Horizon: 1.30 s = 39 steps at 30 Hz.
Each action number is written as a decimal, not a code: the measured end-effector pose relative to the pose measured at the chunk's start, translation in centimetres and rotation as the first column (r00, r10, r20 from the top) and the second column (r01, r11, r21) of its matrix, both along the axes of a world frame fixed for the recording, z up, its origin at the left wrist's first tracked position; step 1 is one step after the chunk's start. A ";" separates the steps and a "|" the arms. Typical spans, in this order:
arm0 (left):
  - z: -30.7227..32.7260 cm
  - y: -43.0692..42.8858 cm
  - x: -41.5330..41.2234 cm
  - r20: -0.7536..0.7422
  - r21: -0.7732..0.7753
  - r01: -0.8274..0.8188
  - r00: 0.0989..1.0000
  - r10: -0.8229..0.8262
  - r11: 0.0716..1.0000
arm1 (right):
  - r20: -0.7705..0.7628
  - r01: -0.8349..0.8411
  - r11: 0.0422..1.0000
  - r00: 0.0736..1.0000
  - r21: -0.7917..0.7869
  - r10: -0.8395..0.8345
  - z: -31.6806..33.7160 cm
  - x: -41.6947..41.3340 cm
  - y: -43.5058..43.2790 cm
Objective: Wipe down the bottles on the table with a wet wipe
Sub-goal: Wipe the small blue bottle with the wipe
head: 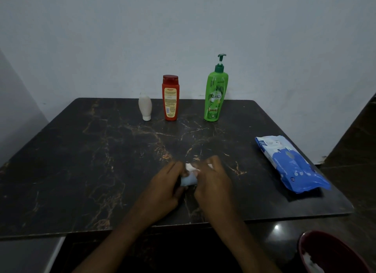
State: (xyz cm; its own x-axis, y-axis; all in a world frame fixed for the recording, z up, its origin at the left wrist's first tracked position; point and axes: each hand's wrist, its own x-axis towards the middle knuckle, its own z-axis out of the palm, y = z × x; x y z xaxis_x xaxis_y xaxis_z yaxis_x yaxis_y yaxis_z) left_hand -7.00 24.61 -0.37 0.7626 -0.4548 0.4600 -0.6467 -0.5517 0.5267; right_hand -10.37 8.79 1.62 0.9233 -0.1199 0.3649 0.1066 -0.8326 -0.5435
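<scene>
Near the table's front middle, my left hand (168, 183) grips a small pale blue-white bottle (189, 180). My right hand (211, 181) pinches a white wet wipe (190, 167) against the top of that bottle. My fingers hide most of both. Three more bottles stand upright in a row at the back of the dark marble table (81, 160): a small white bottle resting on its cap (145, 107), a red bottle with a yellow label (170, 98), and a tall green pump bottle (215, 93).
A blue pack of wet wipes (291, 164) lies flat near the table's right edge. A dark red bin (333, 254) holding white scraps sits on the floor at the lower right. A pale wall stands right behind the table.
</scene>
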 end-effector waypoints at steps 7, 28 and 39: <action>0.2 0.0 0.0 0.041 0.071 0.002 0.999 -0.005 0.997 | -0.317 0.436 0.752 0.896 0.494 -0.311 -3.1 2.3 -4.5; 0.3 0.4 0.7 -0.177 -0.174 -0.128 0.979 0.097 0.976 | 0.068 -0.231 0.971 0.970 -0.068 0.235 1.2 0.9 -0.5; 0.3 0.3 0.7 -0.165 -0.112 -0.144 0.978 0.125 0.983 | 0.089 -0.213 0.972 0.975 0.099 0.204 -0.1 2.3 -5.8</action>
State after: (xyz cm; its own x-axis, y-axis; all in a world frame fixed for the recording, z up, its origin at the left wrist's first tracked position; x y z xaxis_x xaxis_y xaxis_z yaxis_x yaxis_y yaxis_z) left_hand -6.33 24.94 -0.04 0.8797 -0.2908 0.3762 -0.4754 -0.5528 0.6844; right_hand -8.07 2.95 1.56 0.9013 0.0295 0.4321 0.3170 -0.7248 -0.6117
